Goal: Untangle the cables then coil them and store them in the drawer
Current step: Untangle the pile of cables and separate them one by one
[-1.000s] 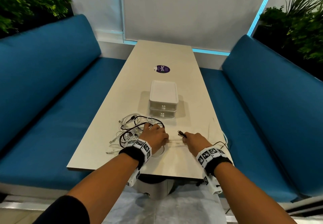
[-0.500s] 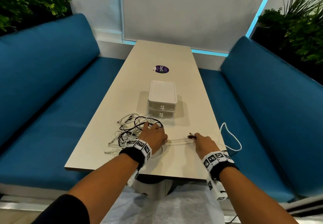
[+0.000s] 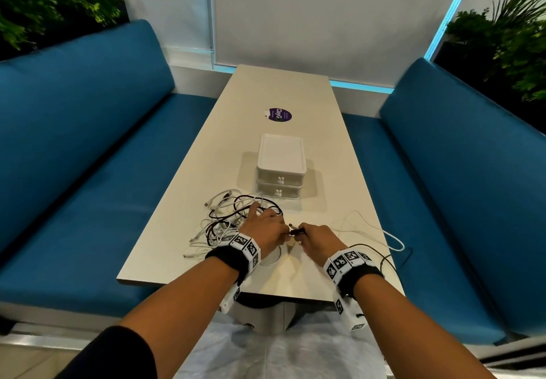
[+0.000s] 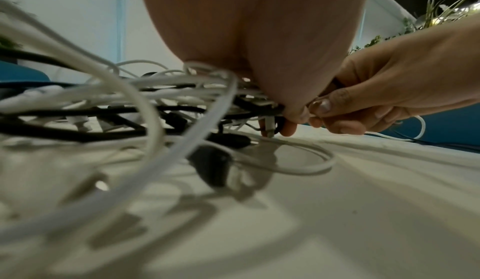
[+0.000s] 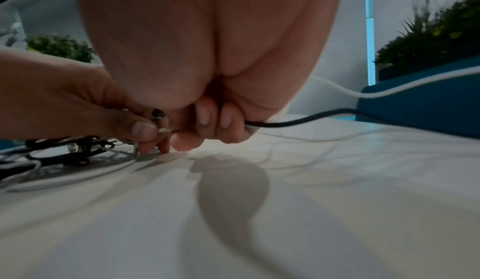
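Head view, near to far: left hand [image 3: 266, 226] and right hand [image 3: 317, 241] pinching a thin black cable [image 3: 297, 231] between them beside tangled round white and black cables [image 3: 227, 216] on the smooth pale table [image 3: 295, 89], closed white plastic two-drawer box [image 3: 280, 166] behind.

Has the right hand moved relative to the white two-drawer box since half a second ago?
Yes. The right hand has shifted left, toward the left hand, nearer below the white two-drawer box.

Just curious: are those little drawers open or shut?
Shut: both fronts of the drawer unit sit flush, knobs in line, nothing pulled out.
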